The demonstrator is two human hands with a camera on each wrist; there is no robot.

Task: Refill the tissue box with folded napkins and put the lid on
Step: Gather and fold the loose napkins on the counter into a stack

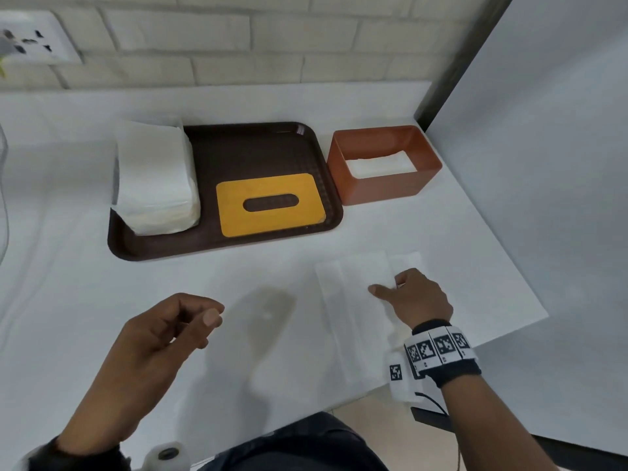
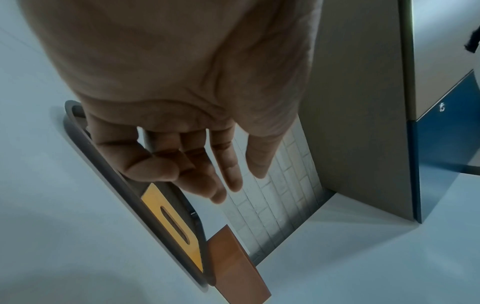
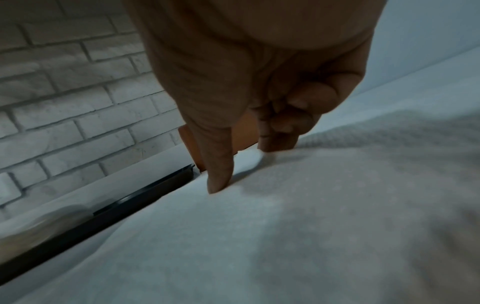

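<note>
A white napkin lies spread on the table near its front right edge. My right hand rests on it; thumb and curled forefinger pinch a small fold of the napkin between them. My left hand hovers over the table to the left, its fingers loosely curled and holding nothing. The orange tissue box stands lidless at the back right with white napkins low inside. Its yellow slotted lid lies flat on the brown tray, beside a tall stack of napkins.
A white brick wall with a socket plate runs along the back. A grey panel closes off the right side just behind the box. The table's edge runs diagonally close to my right wrist.
</note>
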